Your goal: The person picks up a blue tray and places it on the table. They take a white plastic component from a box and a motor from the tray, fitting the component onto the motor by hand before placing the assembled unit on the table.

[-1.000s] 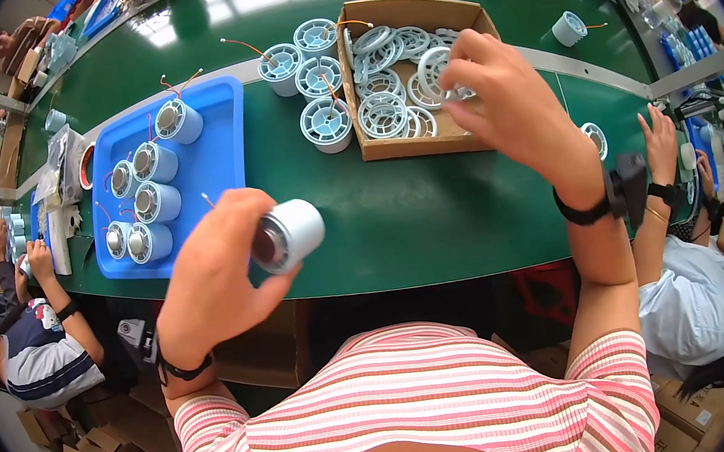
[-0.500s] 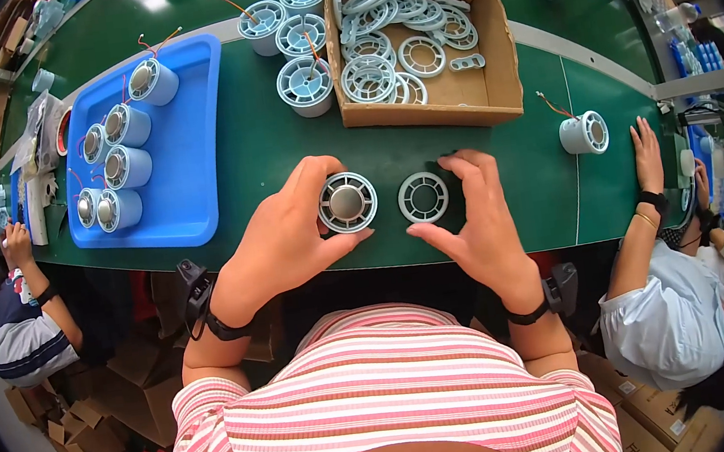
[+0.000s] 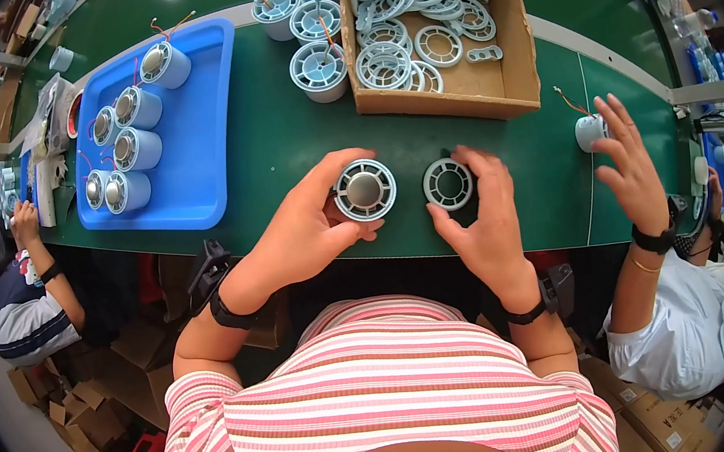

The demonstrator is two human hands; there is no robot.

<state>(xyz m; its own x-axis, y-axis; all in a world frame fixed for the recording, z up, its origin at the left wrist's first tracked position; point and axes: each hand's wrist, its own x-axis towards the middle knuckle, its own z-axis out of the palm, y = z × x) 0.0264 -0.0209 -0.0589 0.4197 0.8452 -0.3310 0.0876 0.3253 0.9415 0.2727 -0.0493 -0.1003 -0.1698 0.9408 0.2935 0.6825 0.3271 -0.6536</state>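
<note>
My left hand [image 3: 312, 223] is closed round a pale blue cylindrical housing [image 3: 365, 191], whose spoked face with a silver metal disc in the middle points up. A thin pale spoked ring [image 3: 431, 183] lies to its right, a short gap away. My right hand [image 3: 488, 210] has its thumb and fingers closed on the ring's right side. On a blue tray [image 3: 200, 192] to the left stand several similar housings [image 3: 138, 149] with metal discs and thin wires.
Beyond my hands stands a cardboard box [image 3: 446, 103] of spoked rings and small oval parts. Several open-spoked housings [image 3: 317, 67] stand left of it. Right, a co-worker's raised hand [image 3: 636, 179] is beside another wired housing [image 3: 590, 133]. Another person sits at far left.
My right thumb and fingers have closed in on the ring. The co-worker's hand at right has lifted off the table toward the wired housing. The whole view has shifted slightly.
</note>
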